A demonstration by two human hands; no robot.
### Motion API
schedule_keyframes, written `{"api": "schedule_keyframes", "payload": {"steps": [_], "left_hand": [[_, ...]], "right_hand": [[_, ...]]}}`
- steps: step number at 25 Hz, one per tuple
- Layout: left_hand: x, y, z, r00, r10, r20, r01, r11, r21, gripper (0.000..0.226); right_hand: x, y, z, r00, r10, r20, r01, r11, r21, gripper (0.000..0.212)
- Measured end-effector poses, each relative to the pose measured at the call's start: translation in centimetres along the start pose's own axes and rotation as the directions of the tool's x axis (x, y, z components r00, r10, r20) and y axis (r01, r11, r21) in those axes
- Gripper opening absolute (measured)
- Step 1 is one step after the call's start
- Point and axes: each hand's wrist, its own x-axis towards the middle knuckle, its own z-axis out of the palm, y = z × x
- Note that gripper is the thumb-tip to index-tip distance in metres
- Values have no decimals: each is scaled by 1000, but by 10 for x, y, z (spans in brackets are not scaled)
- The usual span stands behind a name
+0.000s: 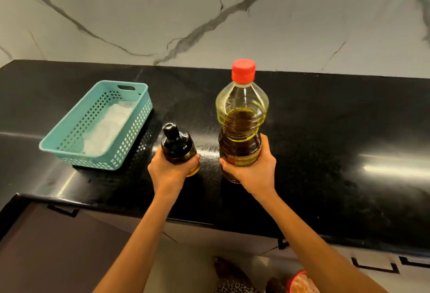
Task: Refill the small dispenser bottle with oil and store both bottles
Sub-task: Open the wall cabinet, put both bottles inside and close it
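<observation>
Gripping dispenser bottle (175,145) in left hand (169,173) | right hand (252,171) gripping capped oil bottle (240,116) at 3 o'clock | likely pre-pour: uncapping both first, keeping dispenser bottle upright

Home kitchen — black countertop (325,130), marble backsplash (162,13)

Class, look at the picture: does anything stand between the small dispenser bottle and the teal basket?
Nothing visible does. Only bare black counter lies between the dispenser bottle, gripped by the left hand, and the teal basket.
</observation>
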Motion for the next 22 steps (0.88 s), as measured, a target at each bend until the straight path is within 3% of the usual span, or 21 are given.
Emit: {"api": "schedule_keyframes", "payload": {"steps": [9, 13, 17, 22], "left_hand": [[11, 156, -50, 928, 360, -100, -362, 932, -7, 44], [24, 242, -82, 859, 490, -149, -500, 865, -35, 47], [45, 359, -122, 772, 598, -213, -633, 754, -175, 28], [88, 475, -143, 713, 677, -183, -699, 664, -266, 54]], "right_hand": [[43, -157, -27, 946, -315, -79, 322, 941, 108, 66], [67, -245, -45, 880, -466, -94, 474, 872, 120, 65], [107, -348, -71, 791, -604, -96, 611, 773, 171, 75], [163, -452, -95, 717, -694, -60, 690, 697, 194, 70]]}}
